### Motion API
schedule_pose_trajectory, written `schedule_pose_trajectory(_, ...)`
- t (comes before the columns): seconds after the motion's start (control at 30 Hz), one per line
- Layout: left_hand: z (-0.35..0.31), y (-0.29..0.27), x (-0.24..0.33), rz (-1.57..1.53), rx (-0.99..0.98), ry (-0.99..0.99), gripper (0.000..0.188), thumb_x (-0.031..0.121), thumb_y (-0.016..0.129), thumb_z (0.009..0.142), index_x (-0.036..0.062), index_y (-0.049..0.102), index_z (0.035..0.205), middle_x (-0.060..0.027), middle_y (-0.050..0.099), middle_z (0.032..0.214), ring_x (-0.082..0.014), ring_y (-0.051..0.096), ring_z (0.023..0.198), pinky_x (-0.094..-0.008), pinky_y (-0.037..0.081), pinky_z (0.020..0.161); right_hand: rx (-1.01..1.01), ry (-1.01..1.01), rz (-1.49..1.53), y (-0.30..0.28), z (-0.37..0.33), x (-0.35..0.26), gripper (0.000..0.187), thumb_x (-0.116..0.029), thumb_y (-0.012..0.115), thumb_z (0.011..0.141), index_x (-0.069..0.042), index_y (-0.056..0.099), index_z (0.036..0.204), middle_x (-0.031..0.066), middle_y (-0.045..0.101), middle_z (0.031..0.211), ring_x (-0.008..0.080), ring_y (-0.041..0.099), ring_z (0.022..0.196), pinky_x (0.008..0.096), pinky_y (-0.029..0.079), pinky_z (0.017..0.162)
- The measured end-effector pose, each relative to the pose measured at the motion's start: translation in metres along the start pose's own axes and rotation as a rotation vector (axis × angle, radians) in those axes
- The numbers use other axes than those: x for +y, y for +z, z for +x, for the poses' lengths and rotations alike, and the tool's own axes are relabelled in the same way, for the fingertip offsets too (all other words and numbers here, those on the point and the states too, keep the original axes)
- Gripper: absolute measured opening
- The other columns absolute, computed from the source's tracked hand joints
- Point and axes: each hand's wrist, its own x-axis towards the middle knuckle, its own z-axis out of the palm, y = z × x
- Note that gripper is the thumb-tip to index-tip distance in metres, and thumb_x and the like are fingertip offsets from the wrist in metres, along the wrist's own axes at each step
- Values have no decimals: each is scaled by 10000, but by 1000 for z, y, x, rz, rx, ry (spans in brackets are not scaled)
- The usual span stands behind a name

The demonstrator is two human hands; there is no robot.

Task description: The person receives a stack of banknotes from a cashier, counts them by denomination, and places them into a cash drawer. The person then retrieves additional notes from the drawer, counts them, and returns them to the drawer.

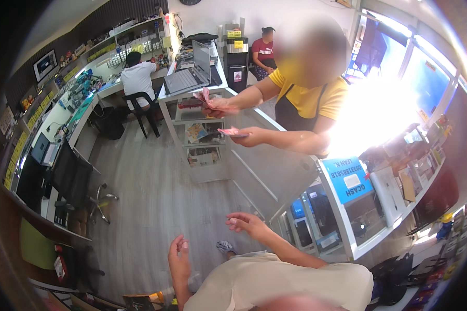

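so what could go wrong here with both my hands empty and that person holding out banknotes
The banknote is pinched only at one end, apart from your open right hand; a mistimed release might drop it to the floor. Your left hand is lower and farther away, so it could hardly catch it.

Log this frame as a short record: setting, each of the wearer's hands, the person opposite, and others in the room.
Setting: shop interior, white glass counter, grey plank floor
Left hand: empty, fingers loosely curled, raised over the floor
Right hand: empty, open, raised near the counter
Person opposite: yellow shirt, dark apron, pink banknotes in both hands
Others: seated person in white at a workbench; seated person in red at the back
Also: open laptop on the counter
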Motion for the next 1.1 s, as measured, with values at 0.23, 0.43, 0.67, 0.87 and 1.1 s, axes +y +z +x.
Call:
schedule_pose_trajectory(0.23,96,-31,-11,14,19,-18,406,243,597,1050,6,597,1380,-124,705,1191,-200,630,1107,-362,467,1035,-111,-77,3,46,144,-44,530,-387,630,1046,-12,585,1418,50,704,1178,128,638,1045,309,512,942)
schedule_pose_trajectory(0.43,197,-42,-19,-24,-97,41,424,294,593,1061,29,598,1393,-115,700,1233,-203,624,1153,-366,467,1042,97,-170,52,50,177,-47,514,-367,632,1045,-31,578,1430,73,704,1190,145,654,1077,323,515,947)
schedule_pose_trajectory(0.67,308,-41,17,46,-516,210,443,324,610,1058,63,589,1416,-95,680,1276,-199,616,1158,-375,471,1040,704,-321,160,37,155,-63,457,-278,627,1056,0,571,1414,104,707,1207,168,669,1051,320,527,925)
schedule_pose_trajectory(0.87,374,-26,30,75,-657,337,411,293,600,1065,91,593,1422,-81,684,1265,-200,615,1158,-367,472,1035,1072,-445,161,32,128,-78,487,-255,641,1056,15,531,1446,130,692,1226,177,677,1045,313,533,905)
schedule_pose_trajectory(1.1,362,12,23,-51,-868,218,406,255,603,1062,53,590,1413,-92,687,1250,-186,616,1126,-347,480,1015,1223,-580,55,30,115,-100,651,-102,693,1007,17,385,1568,145,588,1368,160,656,1068,296,543,924)
